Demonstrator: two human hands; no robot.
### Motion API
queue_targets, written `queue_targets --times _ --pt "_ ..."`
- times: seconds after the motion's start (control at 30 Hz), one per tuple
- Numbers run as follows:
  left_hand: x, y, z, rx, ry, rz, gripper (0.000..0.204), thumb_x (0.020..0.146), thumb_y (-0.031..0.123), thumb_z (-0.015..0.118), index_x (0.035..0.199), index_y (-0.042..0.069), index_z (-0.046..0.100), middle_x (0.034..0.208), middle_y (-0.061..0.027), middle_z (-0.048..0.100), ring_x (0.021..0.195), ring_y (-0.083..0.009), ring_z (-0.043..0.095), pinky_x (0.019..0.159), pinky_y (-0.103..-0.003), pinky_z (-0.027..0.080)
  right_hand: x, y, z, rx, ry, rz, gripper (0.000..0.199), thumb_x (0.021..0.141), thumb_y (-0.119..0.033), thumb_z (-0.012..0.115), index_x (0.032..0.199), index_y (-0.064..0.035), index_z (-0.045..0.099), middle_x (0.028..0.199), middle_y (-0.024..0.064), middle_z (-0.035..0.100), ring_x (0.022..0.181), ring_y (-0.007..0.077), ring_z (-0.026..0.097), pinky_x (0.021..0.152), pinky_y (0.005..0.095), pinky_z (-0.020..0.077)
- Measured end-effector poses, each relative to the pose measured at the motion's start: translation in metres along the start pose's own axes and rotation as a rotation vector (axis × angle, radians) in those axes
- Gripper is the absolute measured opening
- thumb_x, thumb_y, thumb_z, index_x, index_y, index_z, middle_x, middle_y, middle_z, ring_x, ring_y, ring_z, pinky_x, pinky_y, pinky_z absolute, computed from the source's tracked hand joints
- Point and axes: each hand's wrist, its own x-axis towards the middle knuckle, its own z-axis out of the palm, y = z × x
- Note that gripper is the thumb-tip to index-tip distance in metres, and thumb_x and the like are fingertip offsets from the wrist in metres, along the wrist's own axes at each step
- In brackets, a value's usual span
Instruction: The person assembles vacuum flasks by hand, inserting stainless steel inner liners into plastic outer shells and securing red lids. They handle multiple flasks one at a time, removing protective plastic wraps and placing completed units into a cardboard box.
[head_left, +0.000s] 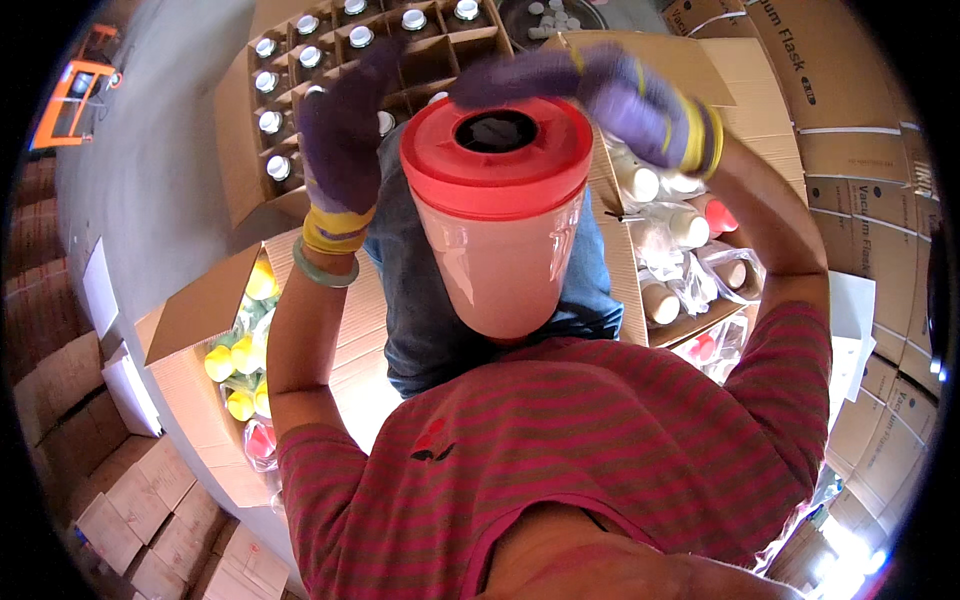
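A pink plastic bucket [500, 265] with a red lid [430, 135] stands upright between my knees; a round dark opening shows in the lid's middle. My left hand [343, 135], in a purple glove with a yellow cuff, is raised left of the lid, over the carton of bottles, fingers stretched and nothing visible in them. My right hand [610, 95], gloved alike, reaches across behind the lid with fingers stretched leftward; its fingertips are close to the far rim, and whether they touch it I cannot tell. Motion blurs both gloves a little.
Ahead stands a divided carton [235, 140] with several white-capped bottles [361, 37]. An open carton at left holds yellow-capped items [246, 352]; another at right holds bagged flasks [690, 228]. Stacked cartons [860, 140] line the right side. A dark round tub [590, 15] holds white caps.
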Motion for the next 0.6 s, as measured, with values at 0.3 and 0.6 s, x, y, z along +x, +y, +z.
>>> queue_targets --times 0.3,0.6 --pt "0.003 -0.055 0.011 1.039 -0.166 0.316 0.034 0.094 0.014 0.050 0.123 -0.005 0.052 0.124 -0.0220 0.057 0.114 -0.0344 0.056 0.099 -0.040 0.044 -0.039 0.052 0.011 -0.033 0.445 0.311 0.038 0.100 -0.027 0.044 0.112 0.0009 0.067 0.106 0.0140 0.070 0.098 0.0197 0.066 0.091 0.0314 0.0507" --pt "-0.035 -0.031 0.028 0.901 0.000 0.018 0.028 0.093 0.007 0.045 0.118 0.002 0.057 0.111 -0.0180 0.064 0.105 -0.0329 0.061 0.091 -0.037 0.049 -0.027 0.055 0.040 0.085 0.431 0.254 0.035 0.099 -0.026 0.047 0.108 0.0003 0.069 0.104 0.0146 0.070 0.095 0.0199 0.066 0.089 0.0323 0.0508"
